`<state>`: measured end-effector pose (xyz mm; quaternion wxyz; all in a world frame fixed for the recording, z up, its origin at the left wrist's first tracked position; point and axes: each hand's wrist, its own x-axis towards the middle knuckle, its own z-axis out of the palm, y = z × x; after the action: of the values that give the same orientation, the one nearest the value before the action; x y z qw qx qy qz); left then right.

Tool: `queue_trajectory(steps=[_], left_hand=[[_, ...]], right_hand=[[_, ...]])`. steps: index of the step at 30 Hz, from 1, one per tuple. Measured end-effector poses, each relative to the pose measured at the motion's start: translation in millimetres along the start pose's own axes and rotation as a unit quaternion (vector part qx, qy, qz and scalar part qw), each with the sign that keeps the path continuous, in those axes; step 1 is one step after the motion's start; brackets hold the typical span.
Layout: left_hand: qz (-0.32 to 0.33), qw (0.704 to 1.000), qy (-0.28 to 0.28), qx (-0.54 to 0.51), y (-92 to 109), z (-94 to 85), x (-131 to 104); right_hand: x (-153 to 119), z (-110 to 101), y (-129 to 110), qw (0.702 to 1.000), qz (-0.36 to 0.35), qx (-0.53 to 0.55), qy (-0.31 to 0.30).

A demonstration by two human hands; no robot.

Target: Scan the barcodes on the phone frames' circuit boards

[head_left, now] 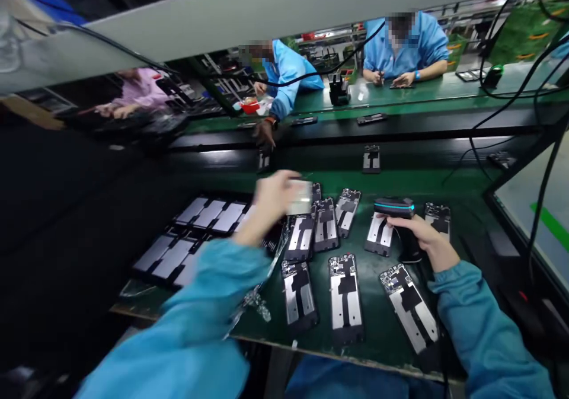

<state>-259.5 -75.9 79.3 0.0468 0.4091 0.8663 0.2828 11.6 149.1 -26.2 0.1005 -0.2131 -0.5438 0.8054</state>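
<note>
My left hand point(274, 196), blurred by motion, is closed on a pale, flat phone battery point(301, 197) above the bench. Wrapped round the handle of a black handheld barcode scanner point(395, 207) with a blue light strip is my right hand point(424, 236). An opened phone point(379, 236) lies just under the scanner's head. Several more opened phones, such as one phone point(345, 298) in front and another phone point(326, 224) behind it, lie on the green bench with circuit boards showing. A black tray point(153, 277) of similar batteries point(205, 214) sits left, partly hidden by my left arm.
Beyond the bench runs a dark conveyor point(320, 155) carrying a phone point(371, 159). A co-worker's hand point(265, 132) reaches over it to another phone. Clear plastic wrap point(258, 304) lies beside the tray. Black cables point(478, 150) hang at right near a screen point(537, 209).
</note>
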Motion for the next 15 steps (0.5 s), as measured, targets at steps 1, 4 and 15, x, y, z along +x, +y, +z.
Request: queue_trajectory(steps=[1,4,15], left_hand=[[0.019,1.000,0.002,-0.003,23,33.2,18],[0.068,0.997,0.015,-0.030,59,116.3,53],[0.089,0.986,-0.028,-0.141,46,154.1,48]], right_hand=[[-2,2,-2,1.000,-0.004,-0.005,-0.008],[-3,8,-4,1.000,-0.014,-0.019,-0.015],[2,-2,0,0.999,-0.028,0.019,0.022]])
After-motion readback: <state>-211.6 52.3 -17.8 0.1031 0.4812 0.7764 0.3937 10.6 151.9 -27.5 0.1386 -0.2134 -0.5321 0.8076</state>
